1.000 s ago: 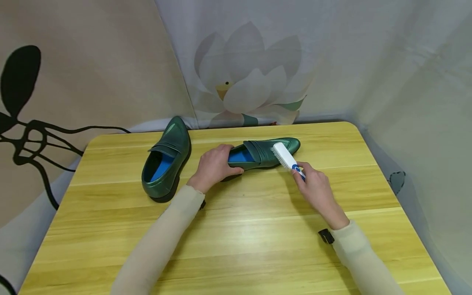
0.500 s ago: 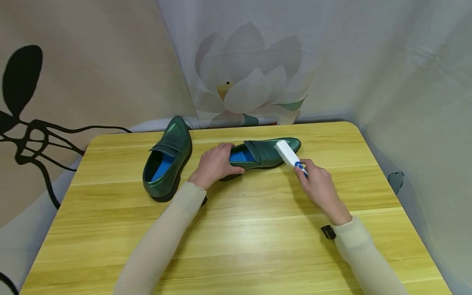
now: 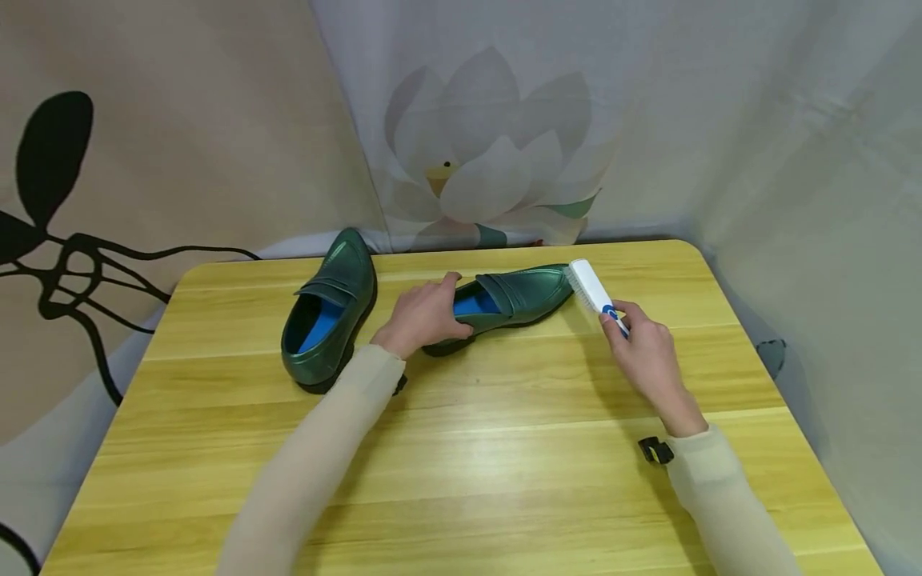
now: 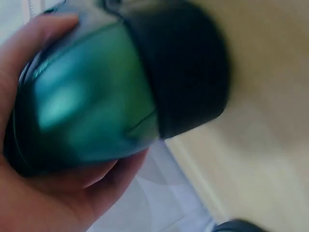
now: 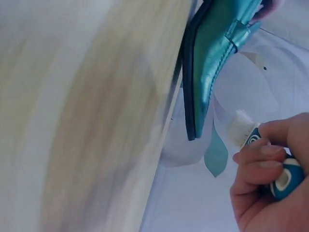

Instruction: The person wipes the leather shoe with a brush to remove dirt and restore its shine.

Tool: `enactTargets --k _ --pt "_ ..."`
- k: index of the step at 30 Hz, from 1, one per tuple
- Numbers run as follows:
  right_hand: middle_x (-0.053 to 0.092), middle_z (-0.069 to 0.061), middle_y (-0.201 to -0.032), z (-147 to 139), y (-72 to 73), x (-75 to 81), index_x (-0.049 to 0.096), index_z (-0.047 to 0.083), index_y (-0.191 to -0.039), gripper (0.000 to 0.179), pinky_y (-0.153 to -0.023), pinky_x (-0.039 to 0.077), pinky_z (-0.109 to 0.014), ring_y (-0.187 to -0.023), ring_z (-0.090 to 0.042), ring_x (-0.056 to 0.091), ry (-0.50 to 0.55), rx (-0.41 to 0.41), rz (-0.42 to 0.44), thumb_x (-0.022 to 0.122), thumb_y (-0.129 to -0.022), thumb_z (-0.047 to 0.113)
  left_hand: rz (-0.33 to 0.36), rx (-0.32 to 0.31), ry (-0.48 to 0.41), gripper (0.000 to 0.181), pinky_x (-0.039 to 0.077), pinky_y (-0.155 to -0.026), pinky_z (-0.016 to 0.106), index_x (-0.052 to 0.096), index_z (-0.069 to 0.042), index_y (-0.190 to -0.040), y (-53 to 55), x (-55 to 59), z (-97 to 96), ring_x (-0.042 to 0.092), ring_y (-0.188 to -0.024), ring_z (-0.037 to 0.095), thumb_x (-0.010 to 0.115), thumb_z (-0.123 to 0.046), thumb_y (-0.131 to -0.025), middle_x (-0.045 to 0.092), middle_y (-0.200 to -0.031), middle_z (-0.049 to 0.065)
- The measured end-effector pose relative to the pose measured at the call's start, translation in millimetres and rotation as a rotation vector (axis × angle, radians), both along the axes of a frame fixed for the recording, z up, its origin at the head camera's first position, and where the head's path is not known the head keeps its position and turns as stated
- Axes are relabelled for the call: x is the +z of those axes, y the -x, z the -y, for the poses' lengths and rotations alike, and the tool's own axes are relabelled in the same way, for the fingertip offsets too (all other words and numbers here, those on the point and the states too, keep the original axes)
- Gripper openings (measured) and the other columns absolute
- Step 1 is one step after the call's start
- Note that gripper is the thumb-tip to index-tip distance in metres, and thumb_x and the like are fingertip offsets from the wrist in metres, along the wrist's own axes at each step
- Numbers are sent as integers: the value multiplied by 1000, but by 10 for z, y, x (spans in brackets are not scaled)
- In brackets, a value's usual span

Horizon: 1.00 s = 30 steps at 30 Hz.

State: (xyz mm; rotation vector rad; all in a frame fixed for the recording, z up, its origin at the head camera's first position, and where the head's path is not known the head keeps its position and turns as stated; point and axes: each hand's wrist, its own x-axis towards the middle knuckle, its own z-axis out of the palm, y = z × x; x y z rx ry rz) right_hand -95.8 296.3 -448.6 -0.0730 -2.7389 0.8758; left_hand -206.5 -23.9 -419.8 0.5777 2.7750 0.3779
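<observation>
My left hand (image 3: 423, 317) grips the heel end of a shiny green loafer (image 3: 533, 294) with a blue insole. Its toe points right. In the left wrist view, my thumb and fingers wrap the loafer's green heel counter (image 4: 91, 101), above the black heel block. My right hand (image 3: 648, 352) holds a white scrubbing brush (image 3: 591, 285) by its blue-and-white handle. The bristles are right at the loafer's toe tip in the head view. In the right wrist view, the fingers curl round the handle, and the bristles (image 5: 240, 126) show beside the toe.
The matching green loafer (image 3: 347, 264) stands to the left of my left hand, toe toward the back edge. Both are on a wooden table (image 3: 475, 480). A pale curtain (image 3: 648, 120) with a flower print hangs close behind the table.
The brush has moved right, from the loafer's upper to the toe tip, with my right hand following. The gripped loafer has tilted slightly, while the other one stays put.
</observation>
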Motion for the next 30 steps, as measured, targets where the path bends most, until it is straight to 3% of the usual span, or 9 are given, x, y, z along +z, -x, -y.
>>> enactTargets --k 4,11,15,24,27,30 --pt "62 -14 -75 -49 -10 66 62 -6 -132 44 -43 33 -30 -49 -18 44 18 -21 -30 56 -108 30 -112 36 -68 89 56 -83 50 45 -7 -154 -44 -44 -11 64 -94 30 84 -44 -83 68 -128 16" --pt "60 -14 -73 -106 -8 121 62 -7 -131 42 -39 32 -29 -46 -19 43 44 -46 -88 57 -108 26 -425 -19 -53 84 53 -97 53 53 -4 -147 -122 -85 -130 62 -115 37 90 -37 -80 64 -137 15" --pt "59 -14 -73 -135 8 110 62 -8 -131 42 -39 32 -29 -46 -19 43 51 -79 -87 57 -108 26 -553 -47 -28 85 51 -98 53 55 -3 -146 -168 -183 -189 60 -120 37 93 -37 -78 64 -137 15" --pt "61 -16 -75 -174 31 54 62 -8 -131 43 -42 33 -32 -48 -21 45 43 -115 -61 55 -108 27 -676 -91 65 94 51 -99 50 52 -5 -148 -239 -395 -206 58 -125 35 95 -41 -74 59 -141 15" --pt "62 -17 -75 -175 38 34 62 -9 -132 43 -41 33 -32 -47 -20 45 31 -115 -48 55 -108 27 -690 -115 78 99 50 -101 50 49 -5 -150 -270 -410 -196 56 -127 36 95 -44 -73 56 -144 17" --pt "62 -16 -74 -165 54 4 61 -9 -131 43 -41 33 -32 -45 -19 45 10 -114 -45 55 -108 27 -659 -144 61 101 47 -104 51 45 -4 -152 -294 -394 -180 54 -130 37 92 -49 -75 53 -147 19"
